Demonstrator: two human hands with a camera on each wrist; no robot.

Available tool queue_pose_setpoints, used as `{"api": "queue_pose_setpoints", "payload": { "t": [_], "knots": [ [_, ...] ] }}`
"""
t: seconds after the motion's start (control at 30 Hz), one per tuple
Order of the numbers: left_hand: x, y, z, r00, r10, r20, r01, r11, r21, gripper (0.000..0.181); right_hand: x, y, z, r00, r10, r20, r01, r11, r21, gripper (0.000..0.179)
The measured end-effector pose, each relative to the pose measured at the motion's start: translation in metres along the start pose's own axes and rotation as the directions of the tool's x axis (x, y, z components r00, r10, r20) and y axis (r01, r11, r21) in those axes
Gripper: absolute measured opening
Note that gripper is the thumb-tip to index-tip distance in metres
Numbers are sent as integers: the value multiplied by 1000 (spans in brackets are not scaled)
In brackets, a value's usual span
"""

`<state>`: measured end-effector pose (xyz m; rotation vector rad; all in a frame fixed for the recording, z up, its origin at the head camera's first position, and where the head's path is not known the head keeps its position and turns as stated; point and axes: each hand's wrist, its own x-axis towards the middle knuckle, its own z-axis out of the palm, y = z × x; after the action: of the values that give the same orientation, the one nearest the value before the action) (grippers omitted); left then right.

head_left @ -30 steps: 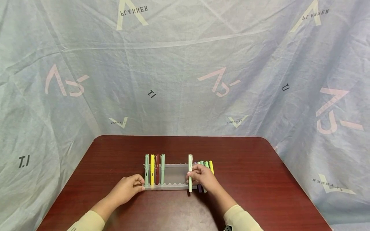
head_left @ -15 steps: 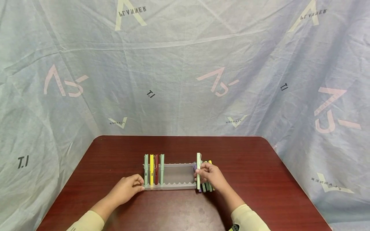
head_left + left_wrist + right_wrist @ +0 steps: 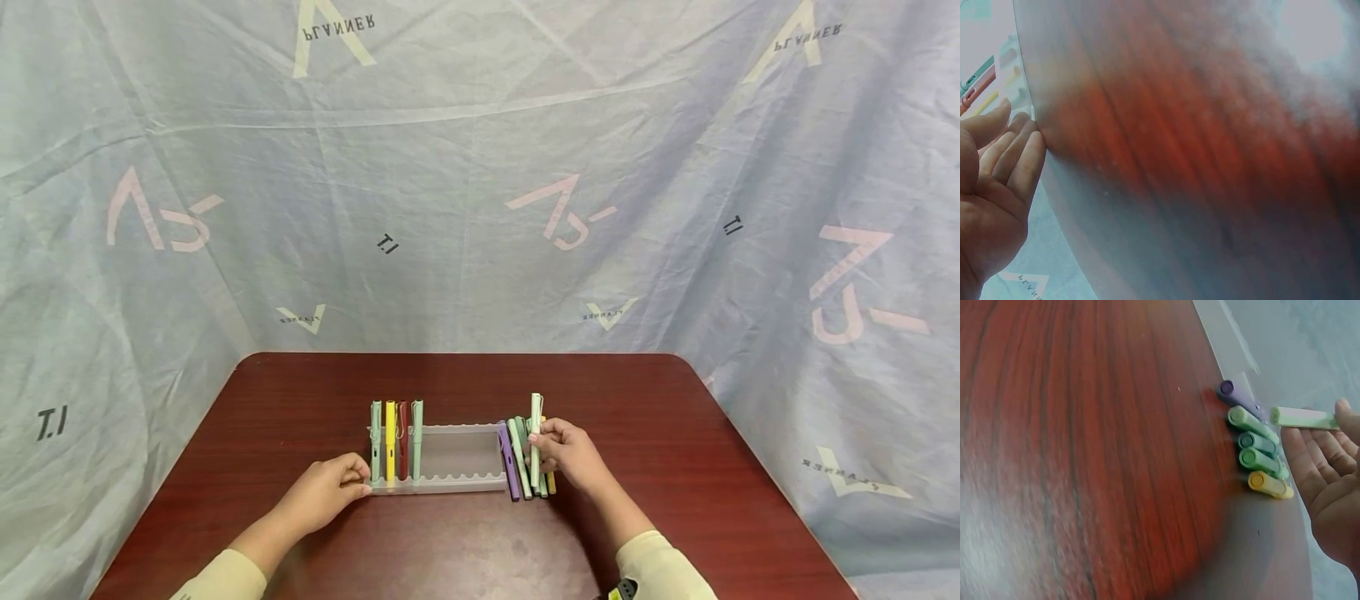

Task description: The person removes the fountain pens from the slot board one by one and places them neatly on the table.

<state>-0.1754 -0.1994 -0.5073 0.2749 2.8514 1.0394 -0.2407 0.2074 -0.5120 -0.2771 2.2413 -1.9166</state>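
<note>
A clear plastic pen rack (image 3: 468,482) with notched edges lies on the table. My left hand (image 3: 330,493) holds its near left corner with thumb and fingertips. Set side by side in its left notches are a green pen (image 3: 377,454), a yellow pen (image 3: 390,454), a dark red pen (image 3: 403,457) and a light green pen (image 3: 417,454). My right hand (image 3: 576,457) pinches a pale green pen (image 3: 536,415) between thumb and fingers, raised over a row of loose pens. In the right wrist view, the end of this pale green pen (image 3: 1300,417) points away from the palm.
Loose pens lie at the rack's right end: a purple pen (image 3: 1238,397), a light green pen (image 3: 1252,424), several greener ones and a yellow pen (image 3: 1270,485). The dark red wooden table (image 3: 450,550) is backed by hanging grey printed cloth (image 3: 465,292).
My right hand has moved right with the pale green pen, from the rack's right end to over the loose pens, uncovering the purple one. The left hand stays at the rack's corner.
</note>
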Motion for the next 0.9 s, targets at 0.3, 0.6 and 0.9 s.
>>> {"api": "queue_pose_setpoints", "payload": {
  "t": [0.3,0.6,0.9],
  "knots": [
    [0,1,0,1000,-4,-3,4,1000,3,13,-3,4,-18,997,46,-56,-46,999,-2,31],
    [1,0,0,1000,-1,-2,1,1000,2,13,-5,8,-31,978,120,-169,-141,982,-121,27],
    [1,0,1,1000,7,-8,-7,1000,8,14,-4,20,-37,959,140,-245,-240,863,-445,25]
  ]
}}
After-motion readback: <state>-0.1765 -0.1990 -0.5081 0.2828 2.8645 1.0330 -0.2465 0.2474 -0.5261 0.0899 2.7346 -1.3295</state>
